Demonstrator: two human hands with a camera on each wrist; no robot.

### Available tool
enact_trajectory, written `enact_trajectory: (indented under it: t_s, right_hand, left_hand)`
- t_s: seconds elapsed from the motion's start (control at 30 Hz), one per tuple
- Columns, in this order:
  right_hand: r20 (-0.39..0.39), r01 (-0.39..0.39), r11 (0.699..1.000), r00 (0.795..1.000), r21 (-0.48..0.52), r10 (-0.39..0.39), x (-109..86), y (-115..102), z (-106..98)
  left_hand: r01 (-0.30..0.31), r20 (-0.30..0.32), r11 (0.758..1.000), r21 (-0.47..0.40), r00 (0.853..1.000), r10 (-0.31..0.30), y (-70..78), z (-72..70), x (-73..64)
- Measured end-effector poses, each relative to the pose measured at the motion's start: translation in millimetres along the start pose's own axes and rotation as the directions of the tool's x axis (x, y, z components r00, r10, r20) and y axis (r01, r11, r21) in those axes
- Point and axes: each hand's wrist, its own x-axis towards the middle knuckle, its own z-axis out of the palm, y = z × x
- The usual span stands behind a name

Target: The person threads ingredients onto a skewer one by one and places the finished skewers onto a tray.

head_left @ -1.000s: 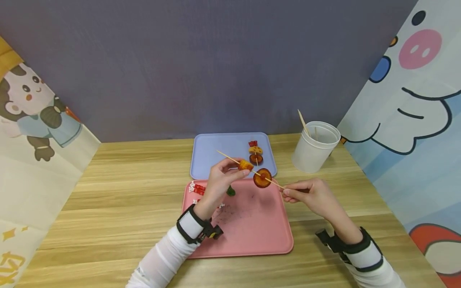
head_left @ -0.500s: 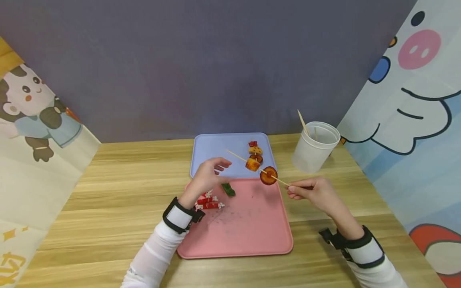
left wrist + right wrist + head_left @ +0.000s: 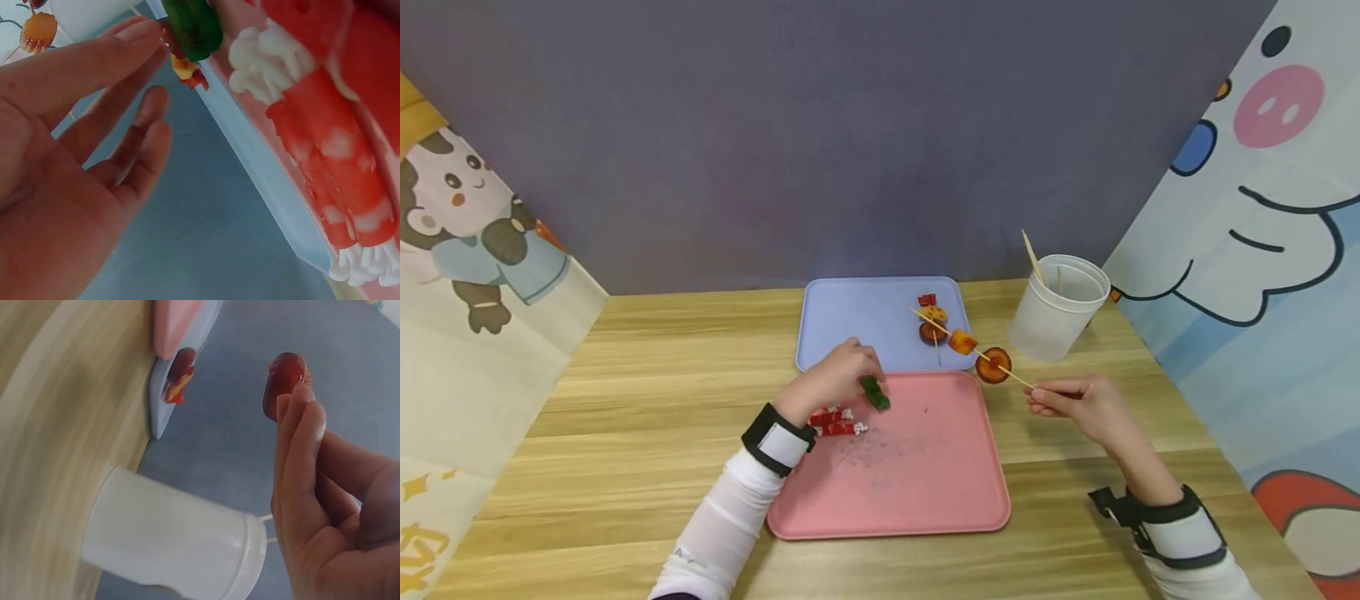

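My right hand (image 3: 1078, 407) pinches the lower end of a bamboo skewer (image 3: 1016, 377), held slanting up to the left. Threaded on it are a round, glossy brown slice (image 3: 993, 365) and, further up, a yellow-orange corn piece (image 3: 962, 342). Over the left part of the pink tray (image 3: 925, 492), my left hand (image 3: 835, 379) reaches down to a green pepper piece (image 3: 875, 393). In the left wrist view, thumb and fingers stand apart, with the thumb tip right at the pepper (image 3: 194, 28). Red rolls with white enoki ends (image 3: 838, 427) lie below that hand, partly hidden.
A blue tray (image 3: 850, 312) behind the pink one bears a finished-looking skewer with a red piece, a yellow piece and a brown slice (image 3: 932, 332). A white bucket (image 3: 1048, 321) with a few skewers stands back right. A grey panel (image 3: 850, 150) closes the back.
My left hand has let go of the corn piece and moved down left to the pepper. My right hand has drawn the loaded skewer to the right.
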Motion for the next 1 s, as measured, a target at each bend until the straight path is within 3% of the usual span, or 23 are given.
enact_trajectory:
  t_s: [0.2,0.47,0.63,1.0]
  right_hand:
    - [-0.017,-0.007,1.0,1.0,0.006,0.007,-1.4,6.0,-6.3]
    - [-0.036,-0.033,0.999,0.999,-0.026,0.033,-3.4,7.6,-12.1]
    - [-0.039,-0.061,0.998,0.997,-0.026,0.06,-2.1,7.3,-12.8]
    - [-0.04,-0.08,0.996,0.996,-0.037,0.079,-1.2,6.3,-11.4]
  left_hand:
    - [0.009,0.042,0.997,0.078,0.999,-0.012,2.4,3.1,-0.6]
    - [0.041,0.018,0.989,0.143,0.999,-0.044,1.7,4.6,-2.2]
    - [0.078,0.01,0.991,0.111,0.997,-0.08,-0.1,3.9,-4.7]
    - [0.118,0.083,0.992,0.044,0.989,-0.121,-1.7,6.9,-4.0]
